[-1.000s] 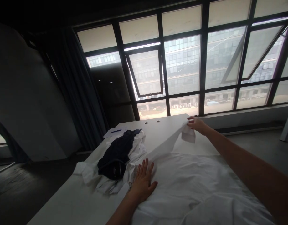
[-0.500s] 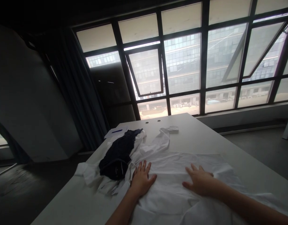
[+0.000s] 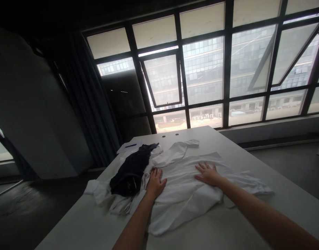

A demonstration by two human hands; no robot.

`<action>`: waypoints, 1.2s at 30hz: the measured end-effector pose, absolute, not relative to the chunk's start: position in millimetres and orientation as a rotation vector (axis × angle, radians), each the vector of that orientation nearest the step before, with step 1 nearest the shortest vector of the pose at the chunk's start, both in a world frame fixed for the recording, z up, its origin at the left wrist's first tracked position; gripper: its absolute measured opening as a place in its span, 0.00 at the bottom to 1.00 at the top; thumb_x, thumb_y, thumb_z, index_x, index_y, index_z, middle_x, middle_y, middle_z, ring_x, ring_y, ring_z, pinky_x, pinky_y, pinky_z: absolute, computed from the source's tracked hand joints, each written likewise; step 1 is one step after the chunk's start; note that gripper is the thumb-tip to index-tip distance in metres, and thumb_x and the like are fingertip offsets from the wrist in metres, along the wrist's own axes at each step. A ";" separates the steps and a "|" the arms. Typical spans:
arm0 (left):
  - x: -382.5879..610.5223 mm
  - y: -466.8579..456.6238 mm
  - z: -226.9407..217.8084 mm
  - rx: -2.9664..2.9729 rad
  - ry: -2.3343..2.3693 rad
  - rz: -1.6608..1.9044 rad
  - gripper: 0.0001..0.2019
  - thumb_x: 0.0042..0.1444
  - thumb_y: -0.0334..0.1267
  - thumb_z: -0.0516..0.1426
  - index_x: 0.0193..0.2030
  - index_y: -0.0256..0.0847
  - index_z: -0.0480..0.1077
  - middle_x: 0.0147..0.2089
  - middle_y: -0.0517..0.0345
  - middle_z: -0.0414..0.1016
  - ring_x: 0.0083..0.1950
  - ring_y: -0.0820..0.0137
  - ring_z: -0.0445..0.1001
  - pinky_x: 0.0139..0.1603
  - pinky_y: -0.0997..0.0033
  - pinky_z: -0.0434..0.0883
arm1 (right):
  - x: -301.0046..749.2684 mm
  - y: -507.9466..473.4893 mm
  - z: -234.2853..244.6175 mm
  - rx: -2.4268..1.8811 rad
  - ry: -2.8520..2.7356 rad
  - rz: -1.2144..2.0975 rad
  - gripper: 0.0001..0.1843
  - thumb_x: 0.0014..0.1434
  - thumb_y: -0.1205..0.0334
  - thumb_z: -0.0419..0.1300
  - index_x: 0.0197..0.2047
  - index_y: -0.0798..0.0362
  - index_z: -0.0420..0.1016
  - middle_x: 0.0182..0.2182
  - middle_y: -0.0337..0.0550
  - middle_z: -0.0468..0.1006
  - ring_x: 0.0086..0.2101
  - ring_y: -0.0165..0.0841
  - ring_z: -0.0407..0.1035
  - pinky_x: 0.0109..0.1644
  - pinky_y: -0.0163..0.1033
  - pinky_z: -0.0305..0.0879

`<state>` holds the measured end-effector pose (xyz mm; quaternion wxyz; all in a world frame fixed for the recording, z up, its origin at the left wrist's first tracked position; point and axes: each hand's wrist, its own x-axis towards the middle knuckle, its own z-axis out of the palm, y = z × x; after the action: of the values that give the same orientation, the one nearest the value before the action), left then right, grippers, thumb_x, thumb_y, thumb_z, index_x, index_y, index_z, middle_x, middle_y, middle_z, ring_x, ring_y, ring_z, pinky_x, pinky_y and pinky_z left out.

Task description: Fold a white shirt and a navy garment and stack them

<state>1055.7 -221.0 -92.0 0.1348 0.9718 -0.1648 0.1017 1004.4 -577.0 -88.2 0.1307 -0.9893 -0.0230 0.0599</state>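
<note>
In the head view, the white shirt point(image 3: 185, 185) lies on the middle of the bench point(image 3: 94, 225), one sleeve point(image 3: 171, 155) pointing to the far edge. The left hand point(image 3: 155, 184) rests at the shirt's left side, and the right hand point(image 3: 208, 174) on its upper part; both are wide, palm down, and grasp nothing. To smooth well, I think the left hand should press lightly, while the right strokes toward the right edge. The folds nearest the person may need a gentle pull.

The bench is white and looks smooth. Near its left edge, a dark garment point(image 3: 129, 170) lies upon other white cloth point(image 3: 99, 195); paper point(image 3: 121, 149) with a pen point(image 3: 130, 146) is at the far left corner. Behind stand large windows point(image 3: 203, 69); a dark curtain point(image 3: 81, 93) hangs at left, and the room is dim.
</note>
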 end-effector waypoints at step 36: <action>1006.1 -219.1 -95.3 2.910 -0.694 -0.043 0.43 0.58 0.73 0.46 0.75 0.55 0.51 0.78 0.55 0.41 0.78 0.47 0.36 0.73 0.39 0.40 | 827.7 -552.4 31.8 -2.616 -0.530 0.318 0.10 0.61 0.49 0.58 0.35 0.44 0.76 0.33 0.41 0.81 0.32 0.38 0.74 0.32 0.39 0.60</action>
<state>1006.1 -219.1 -95.3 0.0746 0.9699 -0.2314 -0.0144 827.7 -552.4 31.8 0.2248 -0.9483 -0.1920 0.1154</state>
